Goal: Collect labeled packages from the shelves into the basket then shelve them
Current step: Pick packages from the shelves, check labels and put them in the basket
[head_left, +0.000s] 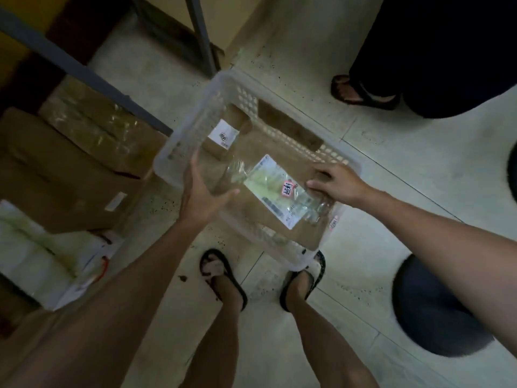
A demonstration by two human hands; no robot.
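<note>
A translucent white plastic basket (184, 141) sits on the tiled floor just in front of my feet. Over it I hold a flat cardboard package (260, 208) wrapped in clear tape, with a large white label and a small pink sticker. My left hand (204, 197) grips its left edge and my right hand (335, 183) grips its right edge. Deeper in the basket lies a smaller brown package (232, 127) with a white label, and a dark brown one (288, 127) leans on the far wall.
Taped cardboard boxes (70, 169) and white packages (36, 256) fill the low shelf on the left behind a grey metal rail (92, 77). Another person's sandalled foot (361, 92) stands at the top right. A dark round stool (436, 309) sits at the right.
</note>
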